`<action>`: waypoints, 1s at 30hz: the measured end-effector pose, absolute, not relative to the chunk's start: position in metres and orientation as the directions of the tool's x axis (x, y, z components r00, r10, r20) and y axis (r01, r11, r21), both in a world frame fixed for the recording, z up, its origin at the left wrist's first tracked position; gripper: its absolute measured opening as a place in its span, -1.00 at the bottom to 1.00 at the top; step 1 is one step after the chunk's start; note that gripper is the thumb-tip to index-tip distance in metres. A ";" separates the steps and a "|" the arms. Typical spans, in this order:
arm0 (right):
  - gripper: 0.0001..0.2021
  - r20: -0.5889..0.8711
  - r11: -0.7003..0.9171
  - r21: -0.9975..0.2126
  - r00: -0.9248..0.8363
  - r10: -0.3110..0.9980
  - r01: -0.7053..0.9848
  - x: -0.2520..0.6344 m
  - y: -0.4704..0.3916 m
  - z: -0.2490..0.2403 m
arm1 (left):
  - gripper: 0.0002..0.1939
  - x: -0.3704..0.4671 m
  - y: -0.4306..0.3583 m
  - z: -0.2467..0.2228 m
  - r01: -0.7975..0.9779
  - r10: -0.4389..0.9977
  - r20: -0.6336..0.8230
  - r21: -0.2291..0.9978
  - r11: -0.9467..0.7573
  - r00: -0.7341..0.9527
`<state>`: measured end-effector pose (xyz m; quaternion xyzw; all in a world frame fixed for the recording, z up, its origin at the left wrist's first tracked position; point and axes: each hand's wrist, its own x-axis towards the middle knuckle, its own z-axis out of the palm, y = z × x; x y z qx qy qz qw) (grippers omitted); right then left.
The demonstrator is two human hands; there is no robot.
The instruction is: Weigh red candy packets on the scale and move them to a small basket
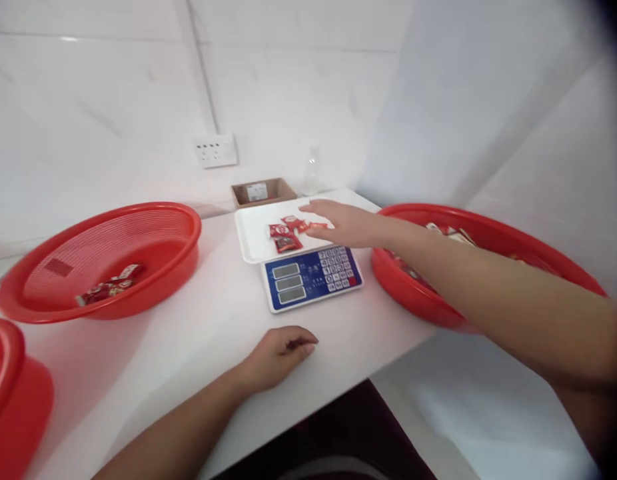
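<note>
Red basket [181,257] at left; left hand [278,357] on the tabletop [198,327], its grip loosely curled, contents hidden from me; wrapped packets [287,243] on the scale's pan [253,230]; right hand [346,223] over them, grip spread open; another basket [413,303] rightmost.

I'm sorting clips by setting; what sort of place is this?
Probably a small weighing or packing station: a blue-and-white electronic scale with small red wrapped packets on its white rectangular tray stands on a white flat-topped table, between round red plastic containers holding small packages.
</note>
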<state>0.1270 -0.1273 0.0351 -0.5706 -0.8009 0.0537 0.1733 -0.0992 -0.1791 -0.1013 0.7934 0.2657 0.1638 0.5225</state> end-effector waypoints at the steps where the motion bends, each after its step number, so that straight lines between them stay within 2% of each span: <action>1: -0.46 0.243 0.344 -0.289 -0.279 0.929 0.893 0.128 -0.138 0.038 | -0.79 -0.098 -0.180 -0.101 0.256 0.601 -0.023 0.917 -0.305 0.799; 5: -0.46 0.272 0.329 -0.295 -0.251 0.929 0.897 0.120 -0.171 0.044 | -0.77 -0.096 -0.183 -0.098 0.305 0.625 -0.057 0.905 -0.297 0.779; 11: -0.47 0.245 0.365 -0.263 -0.304 0.921 0.893 0.110 -0.198 0.048 | -0.74 -0.094 -0.186 -0.097 0.348 0.655 -0.074 0.889 -0.299 0.752; 21: -0.51 0.243 0.271 -0.307 -0.200 0.949 0.912 0.132 -0.246 0.061 | -0.70 -0.092 -0.186 -0.092 0.408 0.671 -0.107 0.859 -0.309 0.734; 30: -0.56 0.420 0.274 -0.297 -0.133 0.898 0.915 0.148 -0.287 0.045 | -0.69 -0.093 -0.187 -0.092 0.402 0.667 -0.103 0.861 -0.311 0.738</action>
